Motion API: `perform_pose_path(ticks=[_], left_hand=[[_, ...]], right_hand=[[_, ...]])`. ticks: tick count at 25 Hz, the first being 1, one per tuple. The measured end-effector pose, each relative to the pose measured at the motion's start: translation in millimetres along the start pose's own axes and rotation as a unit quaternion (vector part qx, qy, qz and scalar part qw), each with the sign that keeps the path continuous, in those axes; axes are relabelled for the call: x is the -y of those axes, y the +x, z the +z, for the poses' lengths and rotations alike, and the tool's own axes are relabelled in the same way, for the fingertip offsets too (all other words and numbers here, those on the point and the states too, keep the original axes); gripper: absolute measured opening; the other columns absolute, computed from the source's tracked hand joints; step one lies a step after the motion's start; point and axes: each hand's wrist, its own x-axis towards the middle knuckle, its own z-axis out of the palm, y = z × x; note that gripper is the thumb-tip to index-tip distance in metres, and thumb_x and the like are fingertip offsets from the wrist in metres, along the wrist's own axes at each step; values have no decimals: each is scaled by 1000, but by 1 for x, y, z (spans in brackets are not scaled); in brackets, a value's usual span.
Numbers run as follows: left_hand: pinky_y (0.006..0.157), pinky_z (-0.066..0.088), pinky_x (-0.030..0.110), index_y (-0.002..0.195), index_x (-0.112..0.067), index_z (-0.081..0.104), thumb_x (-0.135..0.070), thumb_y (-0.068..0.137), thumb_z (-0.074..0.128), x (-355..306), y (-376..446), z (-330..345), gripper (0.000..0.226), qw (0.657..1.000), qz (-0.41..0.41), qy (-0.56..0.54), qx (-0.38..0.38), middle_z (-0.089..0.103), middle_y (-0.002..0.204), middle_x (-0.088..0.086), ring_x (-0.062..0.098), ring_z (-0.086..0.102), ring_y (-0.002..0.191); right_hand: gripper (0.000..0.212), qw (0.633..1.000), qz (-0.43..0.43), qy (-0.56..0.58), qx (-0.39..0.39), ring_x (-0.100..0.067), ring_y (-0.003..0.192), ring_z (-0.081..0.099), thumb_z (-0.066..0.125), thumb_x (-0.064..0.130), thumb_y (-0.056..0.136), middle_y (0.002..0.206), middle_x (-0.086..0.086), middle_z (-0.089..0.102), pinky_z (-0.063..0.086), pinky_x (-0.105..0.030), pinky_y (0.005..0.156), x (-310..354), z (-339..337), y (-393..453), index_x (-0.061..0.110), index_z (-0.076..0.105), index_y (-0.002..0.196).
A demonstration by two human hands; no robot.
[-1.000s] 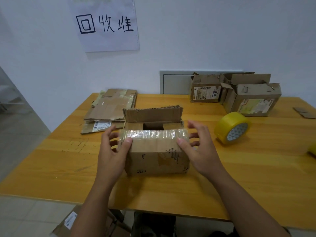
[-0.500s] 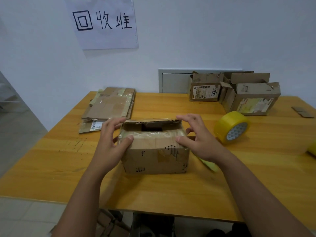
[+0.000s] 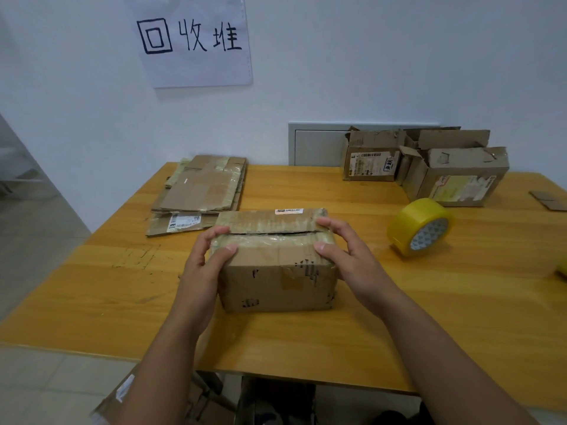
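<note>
My left hand [image 3: 205,262] and right hand [image 3: 346,256] grip the cardboard box [image 3: 276,277] at its two ends. My thumbs press on the near face and my fingers curl over the taped top flaps, which lie folded down with a narrow slit between them. The box stands on the wooden table [image 3: 122,289], just in front of me. To its right, apart from it, a roll of yellow tape [image 3: 418,227] sits on edge. Farther back on the left lies a stack of flattened cardboard [image 3: 202,191]. Open boxes [image 3: 454,176] stand at the far right, and a paper sign [image 3: 193,38] hangs on the wall.
</note>
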Motion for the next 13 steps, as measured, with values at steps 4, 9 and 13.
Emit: perform_pose_path(ticks=[4,9,13], left_hand=[[60,42,33,110,-45,58,-48,81,58,9,-18,-6,30,995,-8,98,-12,52,125,-7,22,54,96],[95,41,36,112,-49,58,-46,91,59,42,-35,-18,21,939,100,326,-38,44,134,-23,6,42,125],[114,24,50,133,-29,58,-36,97,45,40,-19,-9,39,815,222,531,-65,39,153,-4,22,24,146]], right_hand=[[32,999,18,-37,-8,-11,108,58,55,31,97,133,9,44,55,-23,69,-11,5,-22,49,52,123],[34,965,-36,-257,-21,-1,132,38,49,47,96,137,31,38,40,-28,105,-46,1,-43,55,44,128],[54,926,-80,-366,-43,0,144,18,34,54,94,157,22,21,25,-29,116,-46,5,-30,35,43,144]])
